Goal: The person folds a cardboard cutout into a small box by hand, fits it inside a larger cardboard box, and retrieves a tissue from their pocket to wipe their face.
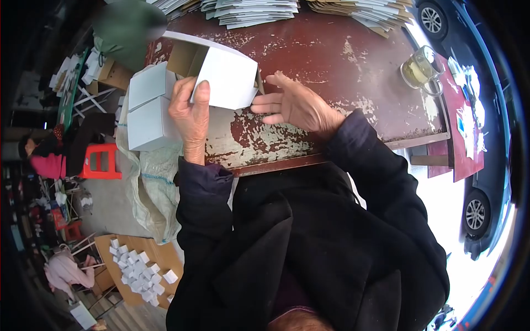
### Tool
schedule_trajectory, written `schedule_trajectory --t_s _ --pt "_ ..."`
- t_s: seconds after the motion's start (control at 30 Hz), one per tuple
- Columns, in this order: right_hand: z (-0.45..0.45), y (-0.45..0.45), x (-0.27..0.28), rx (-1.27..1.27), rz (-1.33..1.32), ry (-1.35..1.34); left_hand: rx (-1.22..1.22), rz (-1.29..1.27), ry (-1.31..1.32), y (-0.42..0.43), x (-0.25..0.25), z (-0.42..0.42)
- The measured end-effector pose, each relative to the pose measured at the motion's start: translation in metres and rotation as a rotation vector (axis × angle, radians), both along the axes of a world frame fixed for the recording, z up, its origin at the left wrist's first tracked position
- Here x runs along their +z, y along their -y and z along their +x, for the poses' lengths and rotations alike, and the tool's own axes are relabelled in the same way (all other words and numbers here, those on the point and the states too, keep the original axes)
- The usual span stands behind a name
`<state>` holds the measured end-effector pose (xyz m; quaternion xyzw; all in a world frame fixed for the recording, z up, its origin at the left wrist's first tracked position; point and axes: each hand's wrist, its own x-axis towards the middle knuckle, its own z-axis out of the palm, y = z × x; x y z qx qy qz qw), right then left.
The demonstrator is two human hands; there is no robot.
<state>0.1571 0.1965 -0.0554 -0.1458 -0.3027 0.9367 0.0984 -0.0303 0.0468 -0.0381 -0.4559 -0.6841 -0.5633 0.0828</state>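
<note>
White cardboard box with a brown inside [229,77]: It is up over the near left corner of the red worktop with flaking paint [309,44].
Way it points: An open end, where the brown shows, faces up and left. The other end is beside the right hand [302,107].
Long side: It seems to run left to right, dipping a bit to the right. The view is bent, so I can't be sure.
Left hand [190,116]: It grips the box by its near left edge, thumb on the white side. This likely keeps the box steady and leaves the right hand free.
Right hand: It holds nothing tight. The fingers are spread, palm to the box, with the tips by its low right corner. I can't tell if they touch.
Pale white boxes [149,127]: They sit just left of the worktop by the big whitish woven sack [160,193], maybe to be close to the left hand.
Flat white and brown card piles [251,12]: They lie along the far edge, which seems to leave room near the person.
Clear glass mug with yellowish drink [422,69]: It stands far right, likely out of the way.
</note>
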Motion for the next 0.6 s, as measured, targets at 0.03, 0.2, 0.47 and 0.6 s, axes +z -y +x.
schedule_trajectory --t_s 0.03,0.2,0.47,0.6 --pt "-0.003 0.000 -0.001 0.002 -0.059 0.005 0.013 0.004 0.009 0.001 0.000 -0.001" --pt "-0.015 -0.014 -0.016 0.038 -0.112 -0.041 -0.010 -0.043 0.010 0.006 0.002 -0.002" --pt "-0.011 -0.034 -0.018 0.039 -0.051 0.000 -0.025 -0.077 -0.068 0.011 0.001 -0.004" --pt "-0.004 -0.037 -0.013 -0.022 0.016 0.037 -0.055 -0.112 -0.107 0.011 0.003 -0.002"
